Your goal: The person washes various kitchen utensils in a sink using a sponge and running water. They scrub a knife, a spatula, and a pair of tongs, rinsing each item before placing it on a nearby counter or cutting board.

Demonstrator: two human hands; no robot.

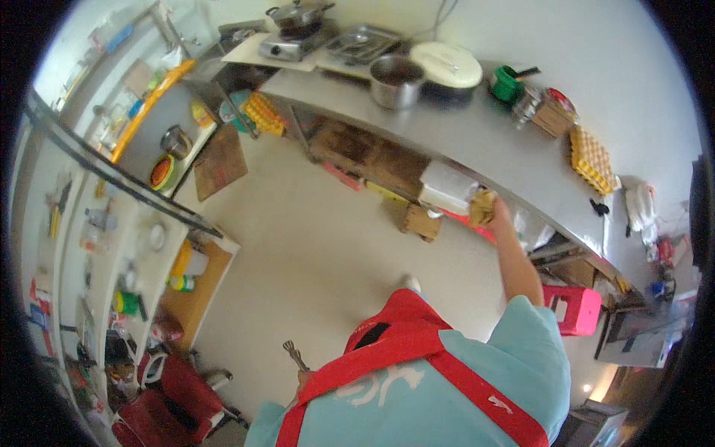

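Note:
My right hand point(499, 212) is stretched out beside the long metal counter's front edge, closed around a crumpled yellowish cloth point(481, 208). Just left of the cloth, a white foam box point(449, 187) sits on the shelf under the counter. Low in the picture, my left hand point(303, 380) is partly hidden by the red apron point(368, 363); metal tongs point(291, 355) stick out of it above the floor. On the counter point(503, 151) stand a steel pot point(396, 81) and a large round cream lid point(446, 64), both beyond my right hand.
A stove with a lidded pan point(299, 15) stands at the back. Egg trays point(592, 159) and a green container point(505, 84) are on the counter. A pink stool point(578, 311) stands at right, a red chair point(173, 396) at lower left. A small wooden box point(422, 222) lies near the counter's foot.

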